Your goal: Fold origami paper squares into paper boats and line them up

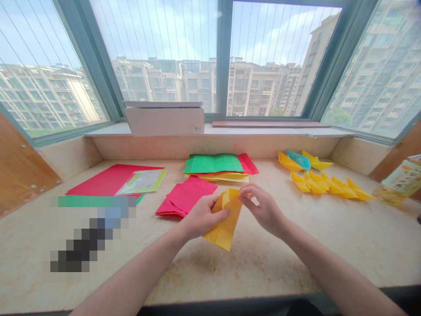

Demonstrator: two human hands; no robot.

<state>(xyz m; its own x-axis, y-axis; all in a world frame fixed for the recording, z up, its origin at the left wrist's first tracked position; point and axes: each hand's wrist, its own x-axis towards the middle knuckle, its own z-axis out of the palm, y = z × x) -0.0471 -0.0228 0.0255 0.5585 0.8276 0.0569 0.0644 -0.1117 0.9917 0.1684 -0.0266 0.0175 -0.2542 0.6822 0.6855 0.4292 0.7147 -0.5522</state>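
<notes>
- Two bare hands hold a piece of folded yellow paper (226,224) above the middle of a pale, marbled worktop (279,272), with the worktop's front edge below it.
- The left hand (205,215) is clamped on the paper's left side, its thumb lying across the front.
- The right hand (263,208) has thumb and fingertips pinched together on the paper's upper right edge.
- Just behind the left hand lies a stack of pinkish-red sheets (184,197).
- Beyond it, towards the worktop's back edge, a creased green sheet (213,163) tops some red and yellow ones.
- Near the back left corner, a flat red sheet (105,177) lies partly under a clear-fronted packet (144,181).
- Towards the back right corner, a row of folded yellow shapes (329,182) sits in front of three more, the middle one teal (299,160).
</notes>
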